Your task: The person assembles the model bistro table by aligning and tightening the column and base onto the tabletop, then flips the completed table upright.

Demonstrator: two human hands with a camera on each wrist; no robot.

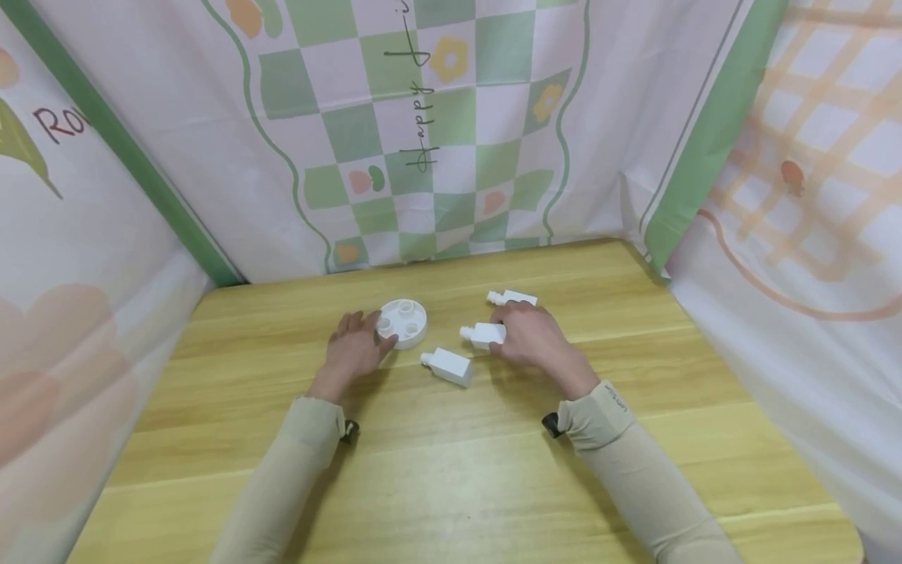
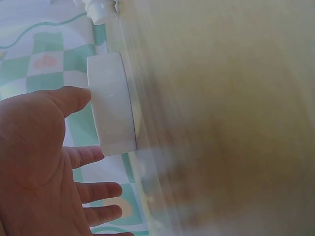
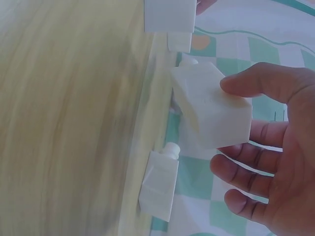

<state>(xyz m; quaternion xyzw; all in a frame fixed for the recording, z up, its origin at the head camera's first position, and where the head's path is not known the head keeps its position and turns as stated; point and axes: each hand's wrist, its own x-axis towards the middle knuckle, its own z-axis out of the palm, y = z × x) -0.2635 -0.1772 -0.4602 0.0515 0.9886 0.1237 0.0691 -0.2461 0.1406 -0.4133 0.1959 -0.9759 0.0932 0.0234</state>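
Observation:
My right hand (image 1: 533,335) grips the wide end of a white square bottle (image 1: 485,335). In the right wrist view the thumb presses one side of this bottle (image 3: 211,103) and the fingers lie at the other; it looks tilted there. My left hand (image 1: 354,350) is at the left rim of a round white holder (image 1: 402,341) with several raised rings on top. The left wrist view shows thumb and index finger touching the holder (image 2: 110,103), the other fingers straight and spread. A second white bottle (image 1: 449,366) lies nearer me, and a third (image 1: 520,298) lies behind the right hand.
The wooden table (image 1: 437,470) carries all of these. A printed curtain (image 1: 451,157) hangs along its back edge, with further cloth at the left (image 1: 77,313) and the right (image 1: 796,376).

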